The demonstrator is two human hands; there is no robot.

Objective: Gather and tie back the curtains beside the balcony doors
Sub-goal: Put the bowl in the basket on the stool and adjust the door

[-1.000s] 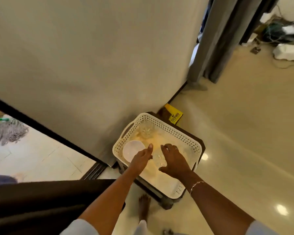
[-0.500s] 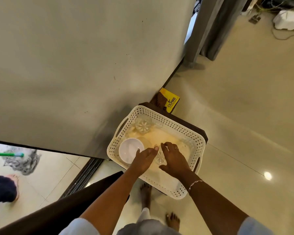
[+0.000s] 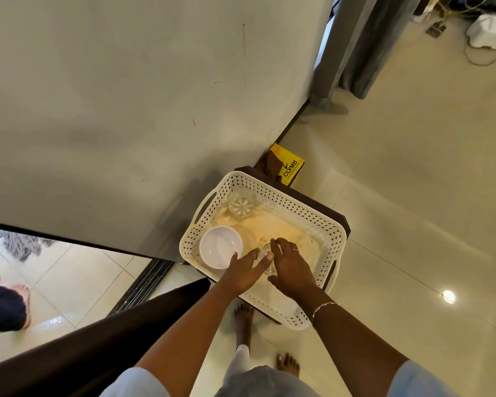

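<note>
- The right hand [image 3: 291, 269] is reaching into a white basket [image 3: 312, 216] and grasping a small clear glass [image 3: 265, 260], fingers curling over its top and the thumb hooking under its near side.
- The left hand [image 3: 242, 272] is lying released beside it, fingers nearly straight, with the fingertips [image 3: 268, 257] touching the same glass from the left.
- A white bowl [image 3: 219, 249] is sitting in the basket just left of the left hand, close to its thumb.
- A second glass [image 3: 241, 202] is lying in the basket's far corner, well ahead of both hands.
- The basket is resting on a dark stool [image 3: 334, 217], directly under the hands.
- A yellow packet [image 3: 291, 167] is leaning on the floor beyond the stool.
- The right hand is wearing a ring [image 3: 295, 250], its wrist a bracelet [image 3: 322, 306].
- The grey curtain [image 3: 364, 47] is hanging far ahead and to the right of the right hand, well apart from both hands and untouched.
- A mop [image 3: 20, 245] is lying far left of the left hand.
</note>
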